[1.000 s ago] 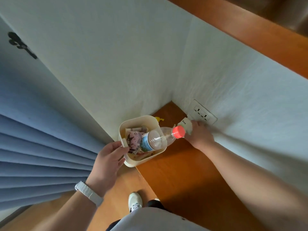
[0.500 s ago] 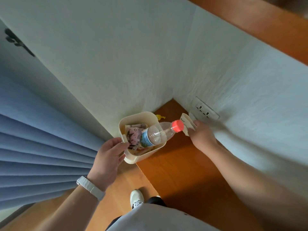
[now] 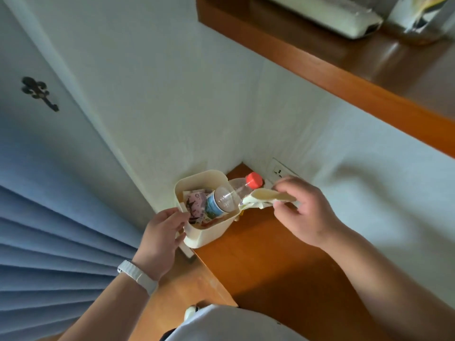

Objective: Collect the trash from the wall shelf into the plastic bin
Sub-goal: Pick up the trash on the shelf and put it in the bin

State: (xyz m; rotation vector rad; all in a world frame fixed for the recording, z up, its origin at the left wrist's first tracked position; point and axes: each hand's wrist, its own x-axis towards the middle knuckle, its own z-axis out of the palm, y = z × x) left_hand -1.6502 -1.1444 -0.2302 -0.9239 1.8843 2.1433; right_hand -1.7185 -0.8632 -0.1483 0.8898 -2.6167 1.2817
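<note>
Gripping bin, L hand hides rim; R hand pinches wrapper.

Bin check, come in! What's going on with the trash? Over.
Left hand holds bin. Right hand pinches wrapper at the rim, not yet in. Bottle pokes out over rim, partly in the way.

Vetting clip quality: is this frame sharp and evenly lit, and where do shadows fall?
Head view: soft light, no glare; the right hand and its pale wrapper look slightly blurred; an arm shadow darkens the wall; plastic bin contents are legible.
</note>
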